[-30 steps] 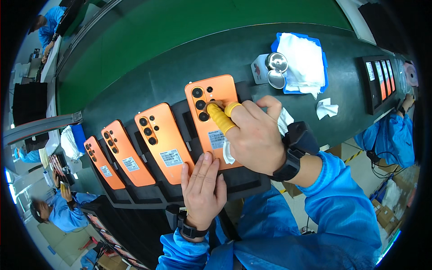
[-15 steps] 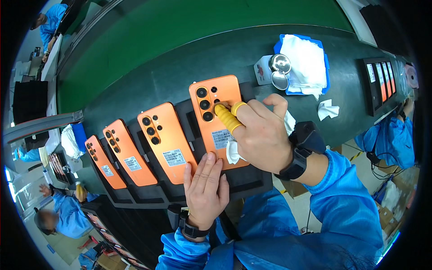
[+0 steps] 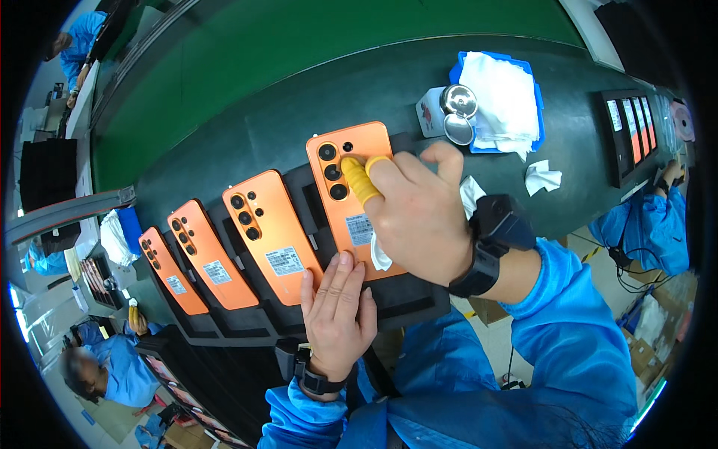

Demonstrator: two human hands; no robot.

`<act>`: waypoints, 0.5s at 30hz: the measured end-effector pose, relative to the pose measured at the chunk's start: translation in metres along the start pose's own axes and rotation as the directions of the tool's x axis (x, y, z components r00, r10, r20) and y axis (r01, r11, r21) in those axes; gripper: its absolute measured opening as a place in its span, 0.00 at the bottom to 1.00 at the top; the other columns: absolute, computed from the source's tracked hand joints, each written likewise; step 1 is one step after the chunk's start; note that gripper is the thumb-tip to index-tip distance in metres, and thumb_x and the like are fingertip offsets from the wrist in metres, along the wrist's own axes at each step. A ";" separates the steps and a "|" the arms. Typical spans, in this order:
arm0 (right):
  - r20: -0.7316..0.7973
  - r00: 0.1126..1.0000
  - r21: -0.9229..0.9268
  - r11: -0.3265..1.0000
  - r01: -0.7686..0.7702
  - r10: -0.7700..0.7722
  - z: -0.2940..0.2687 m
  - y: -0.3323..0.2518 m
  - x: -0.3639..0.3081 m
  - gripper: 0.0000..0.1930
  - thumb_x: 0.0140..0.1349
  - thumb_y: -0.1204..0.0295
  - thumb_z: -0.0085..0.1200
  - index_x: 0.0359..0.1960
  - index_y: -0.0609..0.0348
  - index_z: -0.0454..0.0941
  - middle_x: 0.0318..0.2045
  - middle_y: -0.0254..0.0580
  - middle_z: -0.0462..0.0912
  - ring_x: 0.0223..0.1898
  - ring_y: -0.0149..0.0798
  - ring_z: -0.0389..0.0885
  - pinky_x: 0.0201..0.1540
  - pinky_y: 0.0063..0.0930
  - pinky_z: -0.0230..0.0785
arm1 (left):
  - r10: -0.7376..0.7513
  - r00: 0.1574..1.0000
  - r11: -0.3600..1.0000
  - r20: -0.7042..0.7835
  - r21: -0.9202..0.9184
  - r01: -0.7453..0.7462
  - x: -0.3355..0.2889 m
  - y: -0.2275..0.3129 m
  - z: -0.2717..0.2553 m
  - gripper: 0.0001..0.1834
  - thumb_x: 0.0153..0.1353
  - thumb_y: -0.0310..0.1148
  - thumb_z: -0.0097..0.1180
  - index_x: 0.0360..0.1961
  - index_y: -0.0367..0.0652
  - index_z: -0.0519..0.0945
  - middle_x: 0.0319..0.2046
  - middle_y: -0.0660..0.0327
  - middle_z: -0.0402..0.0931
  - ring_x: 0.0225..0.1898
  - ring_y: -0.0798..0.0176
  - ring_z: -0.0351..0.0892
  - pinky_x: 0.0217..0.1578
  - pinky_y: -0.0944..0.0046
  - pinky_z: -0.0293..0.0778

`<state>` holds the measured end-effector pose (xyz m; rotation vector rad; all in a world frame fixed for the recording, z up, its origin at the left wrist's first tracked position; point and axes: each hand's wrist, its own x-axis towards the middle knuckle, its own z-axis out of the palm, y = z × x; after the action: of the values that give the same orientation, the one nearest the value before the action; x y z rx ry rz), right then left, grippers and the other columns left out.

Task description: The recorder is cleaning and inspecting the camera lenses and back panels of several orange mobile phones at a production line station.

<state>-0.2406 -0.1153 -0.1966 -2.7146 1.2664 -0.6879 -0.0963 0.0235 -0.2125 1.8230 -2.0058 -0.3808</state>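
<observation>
Orange phone, 2 hands touching, top near tray edge, bench beyond

The operator wore a blue long-sleeved garment with a slight sheen, the right cuff gathered. A black strap carrying a black, box-shaped module encircled each wrist. Yellow, ridged finger covers were fitted on the right hand.

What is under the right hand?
An orange phone, lens side up, and some white cloth. The right hand hides parts of both, so anything else there can't be seen.
</observation>
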 end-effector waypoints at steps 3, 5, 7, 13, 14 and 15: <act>-0.039 0.996 -0.006 0.997 -0.078 0.077 0.004 -0.013 -0.011 0.09 0.45 0.73 0.55 0.27 0.61 0.85 0.28 0.33 0.71 0.33 0.34 0.73 0.47 0.44 0.54 | 0.005 1.000 1.000 0.002 -0.001 -0.005 0.000 0.000 0.001 0.23 0.55 0.26 0.58 0.54 0.40 0.79 0.58 0.54 0.76 0.59 0.55 0.76 0.68 0.49 0.53; -0.050 0.995 0.020 0.996 -0.088 0.089 0.004 -0.015 -0.011 0.06 0.44 0.74 0.55 0.22 0.60 0.83 0.27 0.34 0.71 0.33 0.35 0.73 0.48 0.45 0.54 | 0.004 1.000 1.000 0.005 -0.012 -0.004 0.000 0.000 0.000 0.23 0.54 0.25 0.58 0.54 0.39 0.79 0.58 0.52 0.76 0.60 0.54 0.75 0.68 0.47 0.52; -0.056 0.993 0.072 0.993 -0.099 0.103 0.005 -0.015 -0.006 0.05 0.43 0.74 0.56 0.20 0.60 0.82 0.27 0.34 0.70 0.33 0.36 0.74 0.48 0.46 0.54 | 0.002 1.000 1.000 0.013 -0.025 -0.002 0.000 0.000 0.000 0.24 0.54 0.25 0.59 0.55 0.39 0.78 0.58 0.51 0.75 0.61 0.53 0.75 0.69 0.46 0.51; -0.069 0.993 0.060 0.994 -0.096 0.100 0.003 -0.015 -0.002 0.03 0.42 0.74 0.57 0.18 0.60 0.80 0.27 0.36 0.70 0.33 0.37 0.74 0.47 0.46 0.54 | 0.005 1.000 0.999 0.021 -0.037 -0.004 0.001 0.000 -0.002 0.24 0.54 0.25 0.58 0.55 0.39 0.78 0.59 0.51 0.75 0.62 0.52 0.74 0.69 0.46 0.50; -0.069 0.993 0.058 0.994 -0.096 0.100 0.003 -0.017 -0.005 0.03 0.42 0.74 0.57 0.18 0.60 0.80 0.27 0.36 0.70 0.33 0.37 0.74 0.47 0.46 0.54 | 0.005 1.000 0.999 0.028 -0.038 -0.004 0.000 0.000 -0.001 0.24 0.55 0.25 0.58 0.55 0.39 0.78 0.59 0.51 0.75 0.62 0.52 0.74 0.69 0.46 0.50; -0.077 0.990 0.052 0.992 -0.111 0.115 0.006 -0.018 -0.008 0.04 0.42 0.74 0.57 0.18 0.60 0.81 0.27 0.36 0.70 0.33 0.37 0.74 0.47 0.46 0.54 | 0.005 0.999 0.999 0.034 -0.039 -0.004 -0.001 -0.001 0.000 0.24 0.55 0.25 0.58 0.55 0.39 0.78 0.59 0.51 0.75 0.62 0.52 0.74 0.69 0.46 0.50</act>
<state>-0.2297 -0.0980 -0.2002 -2.5785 1.3898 -0.8100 -0.0957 0.0242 -0.2129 1.7999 -2.0107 -0.4501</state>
